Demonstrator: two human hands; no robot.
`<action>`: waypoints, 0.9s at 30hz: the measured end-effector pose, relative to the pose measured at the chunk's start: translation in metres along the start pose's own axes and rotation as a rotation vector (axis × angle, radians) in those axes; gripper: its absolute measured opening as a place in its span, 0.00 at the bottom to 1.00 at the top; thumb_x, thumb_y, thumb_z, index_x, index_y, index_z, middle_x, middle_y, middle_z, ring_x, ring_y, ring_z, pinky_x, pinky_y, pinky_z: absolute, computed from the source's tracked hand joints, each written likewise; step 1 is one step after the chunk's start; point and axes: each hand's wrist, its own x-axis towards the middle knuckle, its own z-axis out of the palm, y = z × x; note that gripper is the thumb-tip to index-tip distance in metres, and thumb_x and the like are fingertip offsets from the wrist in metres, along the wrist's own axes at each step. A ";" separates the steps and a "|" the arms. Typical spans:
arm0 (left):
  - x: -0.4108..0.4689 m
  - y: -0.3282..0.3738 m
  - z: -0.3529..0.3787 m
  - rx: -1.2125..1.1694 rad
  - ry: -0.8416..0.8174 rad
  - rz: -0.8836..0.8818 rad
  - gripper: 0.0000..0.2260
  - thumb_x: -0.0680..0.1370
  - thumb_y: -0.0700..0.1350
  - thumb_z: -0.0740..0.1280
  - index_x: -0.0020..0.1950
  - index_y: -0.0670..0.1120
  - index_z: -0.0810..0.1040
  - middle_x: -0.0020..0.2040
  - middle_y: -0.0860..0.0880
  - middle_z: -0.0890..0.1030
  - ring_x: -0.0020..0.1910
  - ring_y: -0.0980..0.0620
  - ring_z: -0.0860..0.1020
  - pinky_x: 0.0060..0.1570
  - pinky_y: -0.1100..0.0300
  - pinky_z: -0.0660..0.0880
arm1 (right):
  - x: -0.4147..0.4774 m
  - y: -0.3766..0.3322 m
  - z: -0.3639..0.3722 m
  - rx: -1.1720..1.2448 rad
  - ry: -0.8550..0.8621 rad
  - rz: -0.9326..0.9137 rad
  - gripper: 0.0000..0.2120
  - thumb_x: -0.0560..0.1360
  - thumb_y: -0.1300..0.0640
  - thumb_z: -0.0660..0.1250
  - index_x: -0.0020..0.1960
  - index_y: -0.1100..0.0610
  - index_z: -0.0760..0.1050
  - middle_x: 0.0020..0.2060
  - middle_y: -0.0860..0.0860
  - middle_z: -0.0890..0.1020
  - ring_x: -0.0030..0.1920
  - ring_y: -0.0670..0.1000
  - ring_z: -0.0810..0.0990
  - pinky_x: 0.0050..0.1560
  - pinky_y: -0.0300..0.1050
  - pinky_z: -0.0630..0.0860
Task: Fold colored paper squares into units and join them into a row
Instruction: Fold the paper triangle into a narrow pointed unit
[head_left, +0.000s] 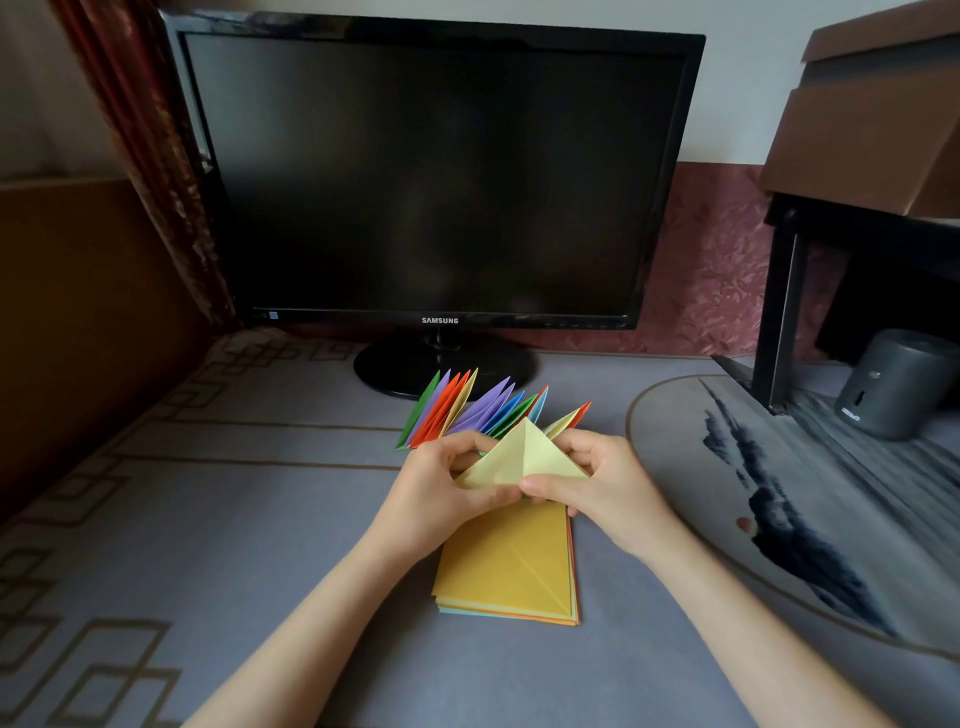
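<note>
Where the two hands meet, in the head view: a pale yellow paper (524, 454) is held up over the table (260, 519), folded into a triangle with its tip pointing away from the person and a crease running down its middle.
Left grip: the left hand (441, 488) is closed on the paper's left side, with the fingers curled behind the left corner and the thumb laid along the lower edge.
Right grip: the right hand (608, 483) is closed on the right side, with the thumb pressed at the middle of the lower edge and the fingers tucked behind the right corner.
Thumbs: they are brought together, nearly touching, at the bottom edge.
Stack of squares (511, 566): it is laid flat on the table under the hands and partly covered by them. An orange-yellow sheet with a diagonal crease is on top, and edges of pale green, blue and orange are seen beneath.
Row of folded units (478, 410): it is stood on the table just beyond the hands, fanned out in green, purple, orange, yellow and blue, in front of the monitor's base.
Monitor (436, 171): it is set at the back of the table, and its screen is dark.
Round mat (779, 493): it is spread at the right and marked with dark brush strokes.
Grey cylinder (896, 384): it is stood on the mat's far edge, beside a black frame (782, 312).
Cardboard box (872, 119): it is seen at the upper right.
</note>
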 end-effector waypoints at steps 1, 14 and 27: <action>0.000 -0.001 0.000 0.002 0.001 0.002 0.11 0.69 0.46 0.76 0.47 0.56 0.78 0.44 0.55 0.83 0.43 0.58 0.81 0.41 0.60 0.77 | 0.000 0.000 0.000 0.010 -0.007 -0.006 0.09 0.67 0.65 0.74 0.44 0.55 0.79 0.36 0.51 0.84 0.37 0.45 0.80 0.27 0.31 0.68; 0.004 0.000 -0.009 -0.385 0.155 -0.110 0.07 0.69 0.38 0.73 0.46 0.43 0.80 0.36 0.45 0.85 0.36 0.53 0.84 0.38 0.65 0.79 | 0.005 0.004 -0.008 -0.007 0.091 0.000 0.09 0.69 0.64 0.73 0.49 0.60 0.80 0.37 0.52 0.86 0.33 0.48 0.83 0.28 0.36 0.71; 0.004 -0.001 -0.010 -0.523 0.203 -0.058 0.13 0.77 0.34 0.64 0.59 0.44 0.78 0.38 0.47 0.85 0.38 0.51 0.85 0.44 0.58 0.81 | 0.003 0.001 -0.008 0.094 0.009 -0.006 0.07 0.76 0.62 0.65 0.51 0.62 0.78 0.37 0.56 0.85 0.39 0.53 0.85 0.29 0.39 0.75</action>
